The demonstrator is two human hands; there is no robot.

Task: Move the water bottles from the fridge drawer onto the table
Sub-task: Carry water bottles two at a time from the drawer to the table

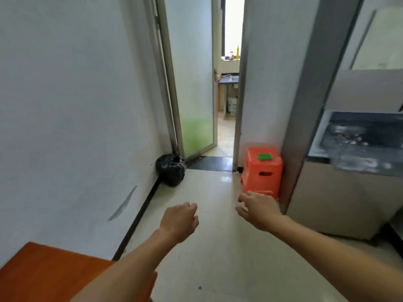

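Both my hands are stretched out over the floor and hold nothing. My left hand (181,221) has its fingers loosely curled. My right hand (258,209) has its fingers spread and relaxed, just in front of an orange stool. At the right stands the fridge (340,199) with its drawer (357,140) pulled open; the contents are blurred, and I cannot make out single water bottles. A corner of the orange-brown table (43,273) shows at the bottom left, under my left forearm.
An orange plastic stool (261,171) with a green thing on top stands against the wall beside the fridge. A black rubbish bag (171,171) sits in the corner by the frosted glass door (192,83), which stands open onto another room. White wall runs along the left.
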